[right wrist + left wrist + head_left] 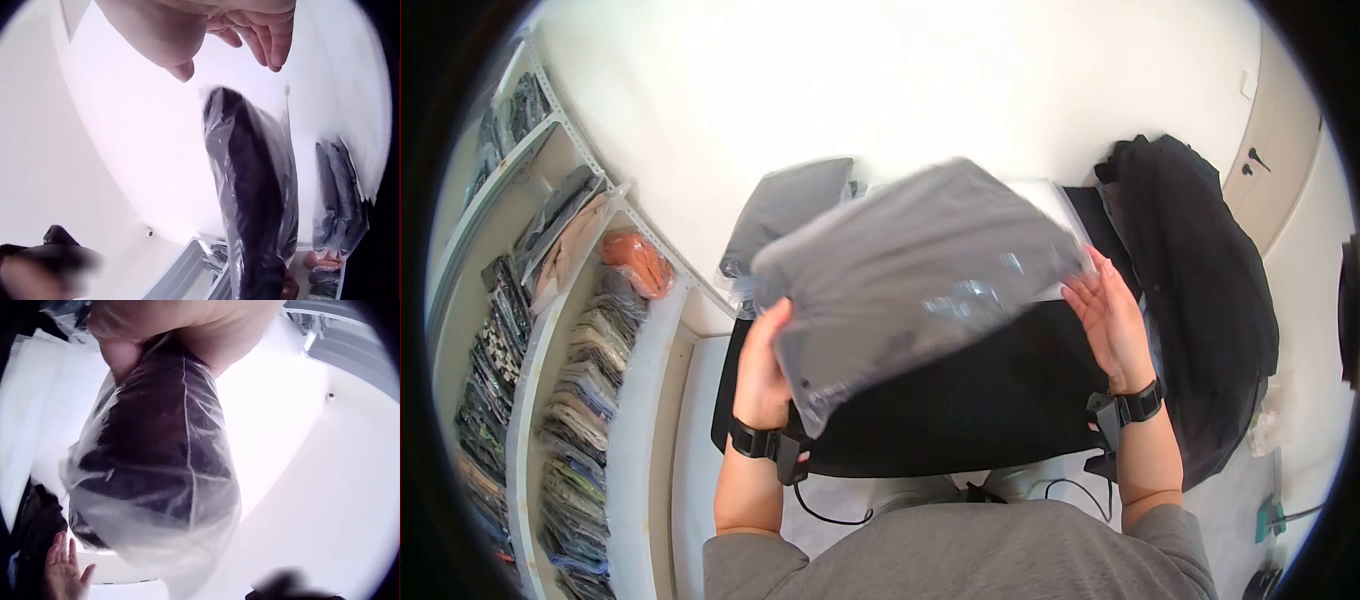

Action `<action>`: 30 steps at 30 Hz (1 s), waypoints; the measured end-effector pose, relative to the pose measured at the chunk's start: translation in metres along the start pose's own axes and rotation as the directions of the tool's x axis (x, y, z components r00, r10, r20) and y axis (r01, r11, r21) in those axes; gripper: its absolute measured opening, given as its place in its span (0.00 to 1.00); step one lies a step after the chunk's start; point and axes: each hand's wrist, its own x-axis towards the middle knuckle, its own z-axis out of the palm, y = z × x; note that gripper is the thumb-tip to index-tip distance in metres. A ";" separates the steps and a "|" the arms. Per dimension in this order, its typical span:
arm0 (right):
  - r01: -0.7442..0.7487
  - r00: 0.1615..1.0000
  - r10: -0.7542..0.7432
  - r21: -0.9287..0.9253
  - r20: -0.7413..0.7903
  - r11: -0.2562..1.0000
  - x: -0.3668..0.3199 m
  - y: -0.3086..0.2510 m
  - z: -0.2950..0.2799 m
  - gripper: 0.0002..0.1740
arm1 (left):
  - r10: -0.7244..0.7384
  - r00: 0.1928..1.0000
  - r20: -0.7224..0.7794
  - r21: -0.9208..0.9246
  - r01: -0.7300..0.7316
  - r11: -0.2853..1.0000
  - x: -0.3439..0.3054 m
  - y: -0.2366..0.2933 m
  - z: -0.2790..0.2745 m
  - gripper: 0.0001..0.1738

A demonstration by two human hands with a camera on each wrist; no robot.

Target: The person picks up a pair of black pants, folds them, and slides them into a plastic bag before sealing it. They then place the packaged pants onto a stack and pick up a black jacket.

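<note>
A grey folded garment in a clear plastic bag (920, 270) is held up in front of me, tilted, its right end higher. My left hand (762, 365) grips its left edge, thumb on the near face. In the left wrist view the bag (156, 444) hangs from that hand (181, 325), its clear plastic loose at the far end. My right hand (1112, 325) is by the bag's right end, fingers extended. The right wrist view shows a gap between this hand (244, 25) and the bagged garment (250, 181).
Several bagged garments (800, 200) lie stacked at the table's back left. A black cloth (960, 400) covers the near tabletop. Black garments (1190, 290) are heaped on the right. Shelves (635, 400) of bagged clothes stand at left; a door (1272, 150) is at far right.
</note>
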 end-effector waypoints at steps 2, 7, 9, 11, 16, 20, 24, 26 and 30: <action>0.094 0.994 -0.099 -0.108 -0.043 0.990 0.001 -0.001 0.006 0.27 | 0.150 0.987 -0.062 -0.066 -0.154 0.986 0.012 0.023 0.001 0.26; -0.069 0.975 0.058 -0.046 -0.213 0.997 -0.030 0.037 -0.040 0.21 | 0.467 0.878 -0.105 -0.093 -0.476 0.875 0.080 0.058 -0.016 0.21; -0.146 0.936 0.134 -0.013 -0.325 0.989 -0.050 0.053 -0.065 0.18 | 0.553 0.814 -0.177 -0.113 -0.575 0.811 0.119 0.062 -0.040 0.17; -0.202 0.905 0.205 0.050 -0.372 0.978 -0.068 0.062 -0.089 0.16 | 0.541 0.812 -0.219 -0.143 -0.575 0.806 0.133 0.058 -0.036 0.14; -0.102 0.925 0.160 0.180 -0.344 0.978 -0.085 0.074 -0.118 0.14 | 0.380 0.804 -0.457 -0.199 -0.509 0.838 0.185 0.039 -0.075 0.13; -0.095 0.952 0.137 0.161 -0.273 0.982 -0.083 0.072 -0.114 0.15 | 0.348 0.810 -0.472 -0.189 -0.478 0.858 0.183 0.046 -0.074 0.11; -0.103 0.959 0.138 0.148 -0.246 0.984 -0.081 0.075 -0.117 0.16 | 0.343 0.823 -0.452 -0.201 -0.469 0.860 0.180 0.053 -0.071 0.09; -0.114 0.959 0.153 0.168 -0.239 0.979 -0.081 0.073 -0.116 0.16 | 0.332 0.835 -0.438 -0.213 -0.455 0.864 0.183 0.052 -0.074 0.10; -0.116 0.960 0.158 0.187 -0.230 0.976 -0.083 0.070 -0.114 0.17 | 0.263 0.856 -0.444 -0.142 -0.357 0.923 0.192 0.044 -0.078 0.14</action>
